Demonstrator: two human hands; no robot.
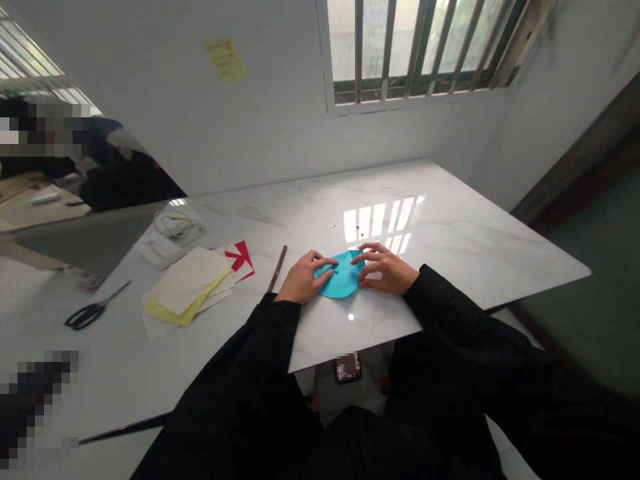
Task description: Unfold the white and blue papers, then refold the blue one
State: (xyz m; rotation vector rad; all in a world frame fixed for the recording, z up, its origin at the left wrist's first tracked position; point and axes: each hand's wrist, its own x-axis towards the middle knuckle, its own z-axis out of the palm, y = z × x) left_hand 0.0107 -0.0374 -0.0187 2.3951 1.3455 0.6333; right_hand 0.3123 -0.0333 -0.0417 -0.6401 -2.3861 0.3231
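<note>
Gleams white and faintly veined along the bench (475,253). Carries blue paper (344,287) towards the near edge, a brown strip (278,268) to its left, then red paper (243,255), overlapping cream and yellow sheets (187,280), and black-handled scissors (103,306).

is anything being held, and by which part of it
The blue paper has the left hand on its left side and the right hand at its right edge; whether either pinches it or only rests there cannot be told.

Sheets (186,283) lie between scissors (102,306) and handled paper (344,285)
</note>
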